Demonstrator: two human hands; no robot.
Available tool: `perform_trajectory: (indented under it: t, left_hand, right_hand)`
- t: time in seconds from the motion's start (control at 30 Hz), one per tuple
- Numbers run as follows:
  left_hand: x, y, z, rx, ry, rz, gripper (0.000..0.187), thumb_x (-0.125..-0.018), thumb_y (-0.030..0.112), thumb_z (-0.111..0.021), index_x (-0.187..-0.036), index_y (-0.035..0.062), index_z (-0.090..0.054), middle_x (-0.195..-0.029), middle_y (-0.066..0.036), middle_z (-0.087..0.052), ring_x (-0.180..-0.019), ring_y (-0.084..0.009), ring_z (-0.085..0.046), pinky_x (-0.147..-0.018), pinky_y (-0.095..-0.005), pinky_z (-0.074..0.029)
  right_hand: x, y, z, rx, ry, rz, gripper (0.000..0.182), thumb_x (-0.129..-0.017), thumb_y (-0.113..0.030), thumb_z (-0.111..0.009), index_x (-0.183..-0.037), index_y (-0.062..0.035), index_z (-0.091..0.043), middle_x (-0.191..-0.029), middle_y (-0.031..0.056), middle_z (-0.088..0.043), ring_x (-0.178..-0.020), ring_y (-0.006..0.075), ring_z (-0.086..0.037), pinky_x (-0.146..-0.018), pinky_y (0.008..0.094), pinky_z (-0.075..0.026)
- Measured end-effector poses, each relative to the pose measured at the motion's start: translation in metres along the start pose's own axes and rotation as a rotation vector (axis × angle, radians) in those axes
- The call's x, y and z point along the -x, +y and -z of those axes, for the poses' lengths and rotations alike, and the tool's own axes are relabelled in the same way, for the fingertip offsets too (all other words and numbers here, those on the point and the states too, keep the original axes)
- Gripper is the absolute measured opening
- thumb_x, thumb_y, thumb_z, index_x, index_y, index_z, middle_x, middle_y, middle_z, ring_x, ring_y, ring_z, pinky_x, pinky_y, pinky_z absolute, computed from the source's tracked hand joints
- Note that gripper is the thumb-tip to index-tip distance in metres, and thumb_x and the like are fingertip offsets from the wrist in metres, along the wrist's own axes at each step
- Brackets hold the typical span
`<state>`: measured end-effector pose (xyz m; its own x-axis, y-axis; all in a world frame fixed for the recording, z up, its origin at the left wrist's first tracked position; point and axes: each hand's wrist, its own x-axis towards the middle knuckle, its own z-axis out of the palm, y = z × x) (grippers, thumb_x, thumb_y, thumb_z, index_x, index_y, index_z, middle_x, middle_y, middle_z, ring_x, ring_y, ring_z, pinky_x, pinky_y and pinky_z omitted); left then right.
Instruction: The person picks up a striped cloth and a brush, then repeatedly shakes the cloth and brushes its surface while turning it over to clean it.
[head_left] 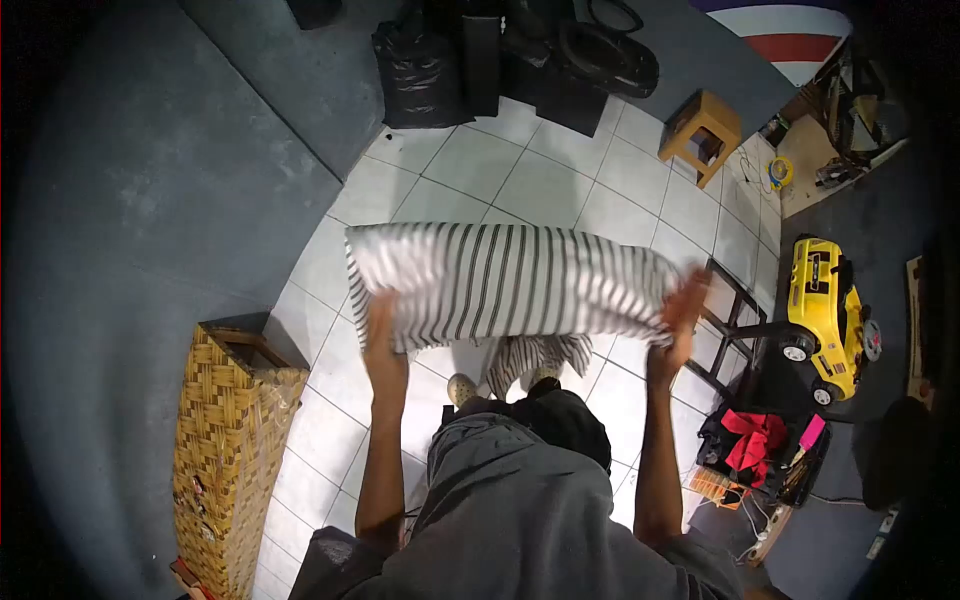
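Note:
A white striped cloth (510,280) with dark stripes is stretched sideways in front of me, above the tiled floor. My left hand (380,325) grips its left end, with the fingers partly behind the fabric. At the right end my right hand (683,315) is closed on the cloth, somewhat smeared by motion. Another striped portion (540,362) hangs lower, near my feet; whether it joins the upper part is hidden. The kind of cloth item cannot be made out.
A tall woven box (225,450) stands at left. On the right are a yellow toy car (822,310), a black metal frame (735,335) and a red cloth (755,440) among small items. Farther off are a wooden stool (703,128) and black bags (420,80).

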<state>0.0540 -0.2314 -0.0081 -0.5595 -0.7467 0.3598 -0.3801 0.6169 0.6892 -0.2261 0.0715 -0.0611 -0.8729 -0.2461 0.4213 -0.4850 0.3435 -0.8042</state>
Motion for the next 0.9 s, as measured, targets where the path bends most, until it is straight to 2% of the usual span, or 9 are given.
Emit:
perform_trajectory:
  t: [0.07, 0.1, 0.2, 0.37, 0.4, 0.7, 0.77, 0.87, 0.9]
  left_hand:
    - [0.057, -0.059, -0.021, -0.324, -0.821, 0.507, 0.043, -0.070, -0.007, -0.042, -0.112, -0.0033, -0.051, -0.103, -0.026, -0.057, -0.098, -0.0354, -0.056, -0.083, -0.0419, -0.045]
    - [0.077, -0.065, -0.018, -0.438, -1.074, 0.538, 0.038, -0.070, -0.001, -0.046, -0.107, -0.0033, -0.054, -0.101, -0.025, -0.058, -0.097, -0.0352, -0.057, -0.082, -0.0417, -0.045]
    - [0.104, -0.057, 0.002, -0.453, -1.316, 0.480, 0.028, -0.069, 0.014, -0.057, -0.090, -0.0032, -0.062, -0.095, -0.023, -0.060, -0.092, -0.0348, -0.059, -0.078, -0.0411, -0.047]
    - [0.049, -0.094, 0.015, -0.028, -1.230, 0.343, 0.022, -0.072, 0.016, -0.058, -0.084, -0.0007, -0.064, -0.083, -0.015, -0.066, -0.078, -0.0247, -0.062, -0.071, -0.0334, -0.047]
    - [0.029, -0.074, 0.017, 0.296, -0.899, 0.676, 0.020, -0.075, 0.011, -0.054, -0.085, -0.0026, -0.064, -0.083, -0.011, -0.066, -0.077, -0.0184, -0.062, -0.070, -0.0297, -0.046]
    - [-0.067, 0.085, 0.019, 0.345, 0.537, -0.223, 0.057, -0.068, -0.007, -0.034, -0.125, -0.0063, -0.035, -0.121, -0.020, -0.045, -0.114, -0.0263, -0.043, -0.098, -0.0353, -0.032]
    - [-0.036, 0.055, -0.020, 0.268, 0.492, -0.120, 0.063, -0.069, -0.005, -0.038, -0.131, -0.0047, -0.028, -0.133, -0.022, -0.033, -0.126, -0.0326, -0.030, -0.105, -0.0398, -0.020]
    - [0.035, -0.009, -0.057, -0.096, -0.319, -0.079, 0.056, -0.072, -0.008, -0.039, -0.126, 0.0032, -0.041, -0.131, -0.026, -0.034, -0.123, -0.0367, -0.034, -0.102, -0.0394, -0.029]
    - [0.065, -0.031, -0.074, 0.058, -0.501, 0.308, 0.042, -0.069, -0.004, -0.045, -0.111, -0.0038, -0.051, -0.114, -0.031, -0.047, -0.108, -0.0403, -0.047, -0.091, -0.0406, -0.039]
  right_hand:
    - [0.056, 0.032, 0.004, 0.437, -0.368, 0.070, 0.035, -0.068, 0.002, -0.045, -0.099, 0.0002, -0.060, -0.085, 0.0191, -0.060, -0.072, 0.0350, -0.057, -0.067, 0.0387, -0.047]
    - [0.066, 0.020, 0.005, 0.538, -0.767, -0.391, 0.029, -0.070, -0.004, -0.047, -0.095, 0.0000, -0.063, -0.086, 0.0215, -0.061, -0.072, 0.0372, -0.059, -0.067, 0.0423, -0.049]
    - [0.108, 0.041, 0.018, 0.809, -1.265, -0.506, 0.026, -0.072, -0.013, -0.051, -0.094, -0.0068, -0.064, -0.088, 0.0202, -0.062, -0.084, 0.0332, -0.061, -0.074, 0.0405, -0.050]
    - [0.043, -0.020, 0.011, 0.462, -1.051, -0.586, 0.026, -0.070, -0.019, -0.060, -0.090, -0.0023, -0.064, -0.075, 0.0125, -0.064, -0.069, 0.0191, -0.061, -0.059, 0.0326, -0.047]
    - [0.032, -0.006, 0.005, 0.224, -0.845, -0.532, 0.026, -0.071, -0.016, -0.058, -0.090, 0.0008, -0.062, -0.074, 0.0095, -0.063, -0.068, 0.0163, -0.058, -0.059, 0.0304, -0.045]
    - [-0.055, -0.109, -0.006, -0.291, 0.351, 0.145, 0.032, -0.082, -0.003, -0.044, -0.109, 0.0113, -0.051, -0.108, 0.0156, -0.057, -0.099, 0.0194, -0.053, -0.090, 0.0326, -0.039]
    - [-0.030, -0.087, -0.006, 0.019, 0.295, 0.358, 0.030, -0.074, 0.000, -0.045, -0.101, 0.0071, -0.058, -0.098, 0.0168, -0.061, -0.090, 0.0238, -0.058, -0.081, 0.0320, -0.043]
    - [0.038, -0.028, -0.013, 0.073, -0.276, -0.131, 0.037, -0.065, 0.007, -0.042, -0.098, 0.0021, -0.059, -0.082, 0.0188, -0.061, -0.073, 0.0284, -0.059, -0.069, 0.0341, -0.046]
    - [0.058, -0.009, -0.013, 0.301, -0.549, -0.325, 0.033, -0.070, 0.001, -0.048, -0.100, 0.0013, -0.060, -0.081, 0.0218, -0.061, -0.073, 0.0314, -0.061, -0.068, 0.0351, -0.046]
